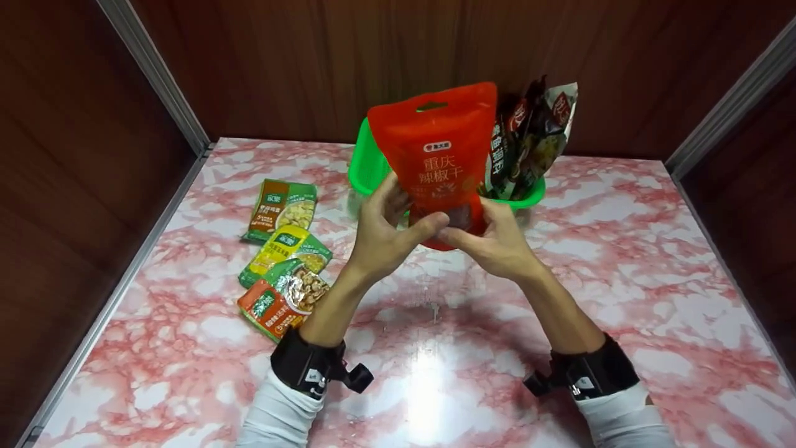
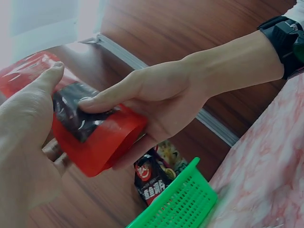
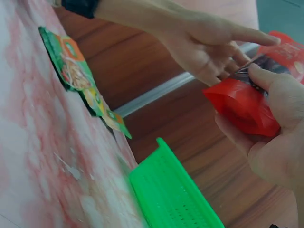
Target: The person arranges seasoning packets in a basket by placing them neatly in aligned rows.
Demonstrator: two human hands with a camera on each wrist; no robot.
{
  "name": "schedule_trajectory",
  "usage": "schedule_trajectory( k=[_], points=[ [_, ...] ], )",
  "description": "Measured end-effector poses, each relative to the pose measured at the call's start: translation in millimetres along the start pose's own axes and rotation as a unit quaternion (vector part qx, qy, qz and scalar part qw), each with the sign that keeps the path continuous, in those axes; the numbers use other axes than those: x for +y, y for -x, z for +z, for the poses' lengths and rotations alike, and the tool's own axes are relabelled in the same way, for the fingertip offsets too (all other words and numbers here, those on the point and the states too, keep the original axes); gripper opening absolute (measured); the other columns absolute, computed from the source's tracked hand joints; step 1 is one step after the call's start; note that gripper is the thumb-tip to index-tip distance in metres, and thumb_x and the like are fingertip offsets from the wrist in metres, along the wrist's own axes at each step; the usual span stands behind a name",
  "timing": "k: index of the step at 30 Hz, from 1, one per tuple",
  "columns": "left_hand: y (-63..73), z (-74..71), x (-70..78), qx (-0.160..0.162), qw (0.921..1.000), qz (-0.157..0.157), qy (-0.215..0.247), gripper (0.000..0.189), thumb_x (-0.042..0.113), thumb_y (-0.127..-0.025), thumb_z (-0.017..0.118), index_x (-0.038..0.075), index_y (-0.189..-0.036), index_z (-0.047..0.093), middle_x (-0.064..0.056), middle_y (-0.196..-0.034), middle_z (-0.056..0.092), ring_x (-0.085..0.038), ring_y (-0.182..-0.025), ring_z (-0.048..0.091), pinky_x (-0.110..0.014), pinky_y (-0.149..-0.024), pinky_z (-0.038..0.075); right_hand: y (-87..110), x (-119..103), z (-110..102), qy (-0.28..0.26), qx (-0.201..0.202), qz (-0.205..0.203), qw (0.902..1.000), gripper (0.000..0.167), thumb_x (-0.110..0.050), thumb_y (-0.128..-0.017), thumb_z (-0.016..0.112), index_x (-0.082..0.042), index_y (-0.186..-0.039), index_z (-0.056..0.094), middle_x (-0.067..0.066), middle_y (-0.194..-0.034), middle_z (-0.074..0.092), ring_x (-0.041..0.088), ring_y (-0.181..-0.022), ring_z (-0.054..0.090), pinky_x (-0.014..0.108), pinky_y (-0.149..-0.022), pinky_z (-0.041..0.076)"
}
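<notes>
Worktop (image 1: pixel 622 280): green basket (image 1: pixel 367 163) at back, part-filled. Red pouch (image 1: pixel 435 155) not in it, held up in front; dark bags (image 1: pixel 528 152) already in. Left hand (image 1: pixel 382 233) and right hand (image 1: pixel 502 242) curl round pouch's lower half. Small packets (image 1: pixel 281 252) lie outside, left.

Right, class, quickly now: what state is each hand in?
Left hand: closed, holding the red pouch.
Right hand: closed, holding the same red pouch.

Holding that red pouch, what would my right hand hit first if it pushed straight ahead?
Past the red pouch it holds, your right hand would probably meet the green basket first, though it might pass over; depth is unclear.
</notes>
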State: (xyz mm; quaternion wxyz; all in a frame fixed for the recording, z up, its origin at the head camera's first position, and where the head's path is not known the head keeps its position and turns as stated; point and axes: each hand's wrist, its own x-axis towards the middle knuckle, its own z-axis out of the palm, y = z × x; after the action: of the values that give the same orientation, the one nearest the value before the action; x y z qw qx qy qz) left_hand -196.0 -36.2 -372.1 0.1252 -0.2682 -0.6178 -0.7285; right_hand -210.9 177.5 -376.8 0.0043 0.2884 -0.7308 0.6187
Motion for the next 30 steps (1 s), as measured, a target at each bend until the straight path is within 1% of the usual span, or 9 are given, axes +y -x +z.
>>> schedule_trajectory(
  k=[5,8,12,15,19,26,30],
  points=[
    [2.1,1.8,-2.8,0.009,0.9996,0.007,-0.026,0.072,0.038,-0.095,0.094,0.0,-0.149,0.064,-0.016,-0.138,0.079,-0.025,-0.12,0.079,-0.039,-0.1,0.067,0.6,1.8,6.2,-0.003,-0.002,0.001,1.0,0.029,0.001,-0.1,0.082,0.0,-0.128,0.078,0.002,-0.106,0.082,0.017,-0.087,0.079,0.032,-0.078,0.07],
    [2.8,1.8,-3.1,0.016,0.9992,0.009,-0.034,0.065,0.026,-0.095,0.094,0.0,-0.146,0.066,-0.016,-0.134,0.081,-0.024,-0.114,0.08,-0.035,-0.093,0.067,0.7,1.5,8.1,-0.013,-0.008,0.004,0.9999,0.029,0.0,-0.1,0.082,0.001,-0.129,0.077,0.004,-0.108,0.082,0.019,-0.088,0.08,0.033,-0.08,0.07],
    [2.4,1.7,-2.5,0.017,0.9989,0.017,-0.04,0.06,0.016,-0.095,0.093,-0.003,-0.146,0.066,-0.019,-0.133,0.081,-0.023,-0.111,0.08,-0.033,-0.09,0.066,0.7,0.9,9.0,-0.021,-0.013,0.009,0.9997,0.032,0.001,-0.1,0.082,0.001,-0.13,0.076,0.003,-0.11,0.083,0.02,-0.091,0.082,0.034,-0.083,0.071],
    [1.9,1.5,-1.9,0.016,0.9986,0.019,-0.046,0.058,0.008,-0.095,0.091,-0.004,-0.145,0.065,-0.02,-0.133,0.081,-0.023,-0.112,0.081,-0.034,-0.092,0.067,0.7,1.0,9.1,-0.021,-0.013,0.012,0.9996,0.033,0.001,-0.099,0.083,0.001,-0.132,0.076,0.002,-0.113,0.083,0.02,-0.095,0.083,0.035,-0.085,0.071],
    [1.4,1.0,-0.9,0.018,0.9987,0.014,-0.046,0.057,0.0,-0.092,0.091,-0.005,-0.143,0.066,-0.021,-0.132,0.081,-0.025,-0.116,0.082,-0.038,-0.098,0.069,0.7,1.4,9.6,-0.02,-0.016,0.019,0.9995,0.035,0.0,-0.099,0.084,0.0,-0.132,0.075,0.003,-0.114,0.083,0.02,-0.097,0.083,0.034,-0.086,0.071],
    [1.7,0.1,-0.1,0.016,0.9987,0.012,-0.047,0.058,-0.004,-0.09,0.091,-0.007,-0.143,0.066,-0.023,-0.131,0.081,-0.028,-0.117,0.083,-0.044,-0.102,0.069,1.2,1.5,7.9,-0.01,-0.024,0.032,0.9991,0.035,-0.006,-0.099,0.085,-0.005,-0.133,0.076,0.005,-0.115,0.084,0.023,-0.098,0.084,0.035,-0.088,0.071],
    [1.8,-1.5,-1.1,0.01,0.9986,0.017,-0.049,0.059,-0.003,-0.091,0.091,-0.008,-0.143,0.066,-0.024,-0.131,0.081,-0.029,-0.119,0.083,-0.046,-0.104,0.068,1.3,1.4,2.8,0.021,-0.041,0.037,0.9982,0.039,-0.009,-0.099,0.087,-0.007,-0.136,0.075,0.005,-0.118,0.083,0.022,-0.098,0.082,0.032,-0.085,0.07]
  ],
)
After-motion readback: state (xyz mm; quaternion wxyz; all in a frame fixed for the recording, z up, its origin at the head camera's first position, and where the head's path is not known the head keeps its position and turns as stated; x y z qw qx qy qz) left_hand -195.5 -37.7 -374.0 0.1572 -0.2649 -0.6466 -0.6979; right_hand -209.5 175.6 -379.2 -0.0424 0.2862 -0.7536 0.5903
